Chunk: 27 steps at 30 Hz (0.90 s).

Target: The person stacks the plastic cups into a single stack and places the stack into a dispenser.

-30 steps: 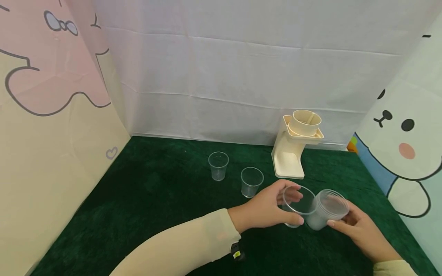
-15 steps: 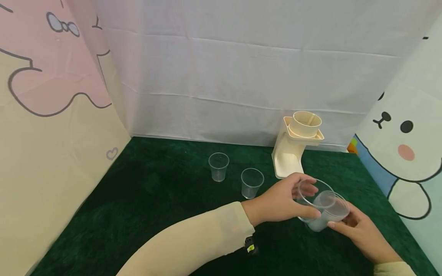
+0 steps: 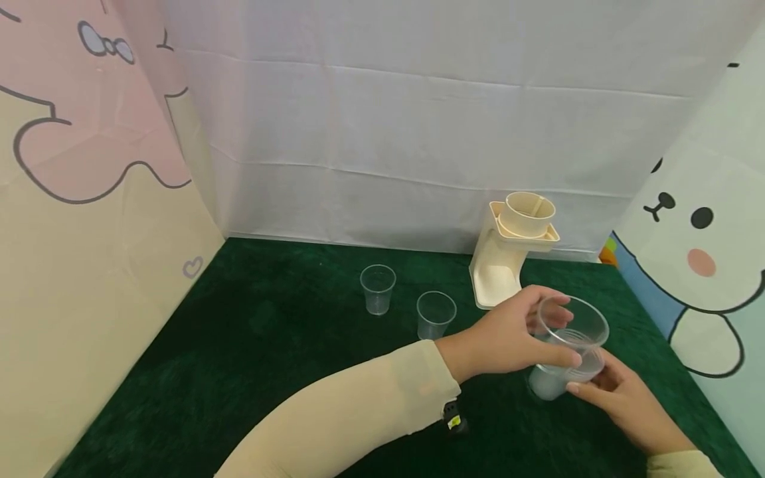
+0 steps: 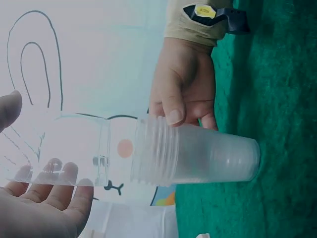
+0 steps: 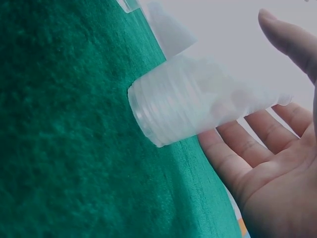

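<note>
My left hand point(image 3: 508, 342) holds a single clear plastic cup point(image 4: 69, 148) upright between thumb and fingers. Straight below that cup is a stack of nested clear plastic cups point(image 4: 213, 153) standing on the green cloth, with a small gap between the two in the left wrist view. My right hand point(image 3: 633, 401) steadies the stack from the right side, its thumb near the rims and fingers along the far side. In the head view the held cup overlaps the stack's mouth. Two more clear cups, one farther back point(image 3: 378, 295) and one nearer point(image 3: 433, 324), stand left of my hands.
A cream-coloured stand with a round holder on top point(image 3: 499, 272) is behind my left hand, near the back wall. Green plush cloth point(image 3: 269, 372) covers the table. White and cartoon-printed sheets point(image 3: 382, 133) hang around it at the back and sides.
My left hand has carried the single cup rightward and slightly up, from beside the stack to above it. The right hand and stack have stayed in place.
</note>
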Available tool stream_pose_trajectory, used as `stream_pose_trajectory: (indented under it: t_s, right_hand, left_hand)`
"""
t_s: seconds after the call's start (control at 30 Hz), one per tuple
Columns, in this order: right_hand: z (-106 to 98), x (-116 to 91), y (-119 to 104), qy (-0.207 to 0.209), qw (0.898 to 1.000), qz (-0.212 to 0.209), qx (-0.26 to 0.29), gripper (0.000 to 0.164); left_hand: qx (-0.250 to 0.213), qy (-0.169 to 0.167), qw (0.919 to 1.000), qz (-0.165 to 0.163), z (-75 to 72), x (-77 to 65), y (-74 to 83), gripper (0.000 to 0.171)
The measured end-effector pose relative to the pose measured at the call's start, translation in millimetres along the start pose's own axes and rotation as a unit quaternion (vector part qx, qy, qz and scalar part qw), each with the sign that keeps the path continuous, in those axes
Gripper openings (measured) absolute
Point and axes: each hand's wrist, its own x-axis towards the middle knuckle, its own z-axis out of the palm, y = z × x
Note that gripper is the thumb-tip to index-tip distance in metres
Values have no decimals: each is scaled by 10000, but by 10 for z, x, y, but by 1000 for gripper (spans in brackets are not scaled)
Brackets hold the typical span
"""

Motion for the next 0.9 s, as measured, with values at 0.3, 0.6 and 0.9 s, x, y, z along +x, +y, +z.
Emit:
stream_pose_trajectory:
  t_s: [0.3,0.6,0.9]
  right_hand:
    - [-26,25,-32,-84,9998,127,-121,78]
    - [-9,8,-3,-96,9999,60,66,73]
    - [-7,3,-2,-69,10000,-21,19,71]
  left_hand:
    - [0,286,9996,-63,-36,115,60,64]
    - [119,492,9985,-207,50,298,121,66]
    - [0,574,9975,-420,157,381,88,66]
